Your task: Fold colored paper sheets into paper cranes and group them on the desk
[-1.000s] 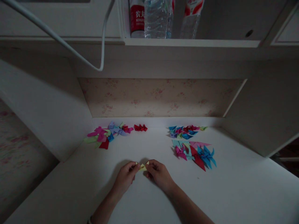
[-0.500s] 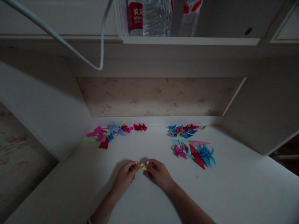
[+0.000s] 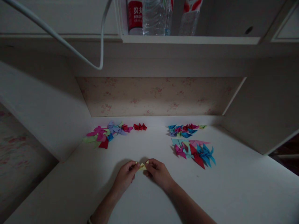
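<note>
A small yellow folded paper piece is pinched between my two hands, low over the white tabletop. My left hand grips its left end between thumb and fingers. At the other end, my right hand closes on the paper the same way. Pale pointed tips of the paper stick up beside the fingers, and a raised peak shows in the middle. The fingers cover both ends, so the full folded shape is hidden.
Folded coloured papers lie at the back left, near a red folded paper. More origami rests at the back right, with a blue many-pointed one closer. Overhead are a shelf with plastic bottles and a white cable.
Almost nothing differs. My right hand's lower fingers have shifted very slightly, and both hands stay on the yellow paper.
</note>
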`<move>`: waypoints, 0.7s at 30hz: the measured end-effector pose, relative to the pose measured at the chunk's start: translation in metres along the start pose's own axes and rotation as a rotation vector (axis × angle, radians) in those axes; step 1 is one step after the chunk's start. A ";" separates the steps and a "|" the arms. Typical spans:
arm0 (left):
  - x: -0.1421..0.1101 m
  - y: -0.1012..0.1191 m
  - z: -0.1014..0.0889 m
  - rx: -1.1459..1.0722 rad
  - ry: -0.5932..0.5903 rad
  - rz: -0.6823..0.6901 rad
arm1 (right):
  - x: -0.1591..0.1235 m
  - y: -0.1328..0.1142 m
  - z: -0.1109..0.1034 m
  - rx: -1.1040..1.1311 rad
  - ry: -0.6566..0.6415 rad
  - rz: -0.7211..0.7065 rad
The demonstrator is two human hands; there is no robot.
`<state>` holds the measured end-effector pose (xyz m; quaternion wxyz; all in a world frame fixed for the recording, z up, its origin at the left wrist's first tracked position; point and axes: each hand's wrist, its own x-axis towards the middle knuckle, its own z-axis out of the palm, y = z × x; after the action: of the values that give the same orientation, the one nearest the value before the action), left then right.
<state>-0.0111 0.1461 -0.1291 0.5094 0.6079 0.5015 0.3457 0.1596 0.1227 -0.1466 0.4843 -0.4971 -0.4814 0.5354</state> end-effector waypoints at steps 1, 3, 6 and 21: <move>0.000 0.000 0.000 -0.001 0.003 0.001 | 0.000 0.000 0.000 -0.001 0.001 -0.001; -0.001 0.000 0.000 0.000 0.003 -0.001 | 0.000 0.000 0.000 -0.013 -0.004 -0.005; -0.001 -0.001 0.000 0.005 0.002 0.000 | -0.001 -0.002 -0.001 -0.038 -0.015 -0.018; 0.000 -0.002 -0.001 0.028 -0.007 0.011 | -0.002 -0.005 -0.001 -0.030 -0.010 -0.018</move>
<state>-0.0125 0.1460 -0.1313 0.5005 0.6188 0.5014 0.3392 0.1610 0.1206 -0.1415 0.4791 -0.4973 -0.4964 0.5261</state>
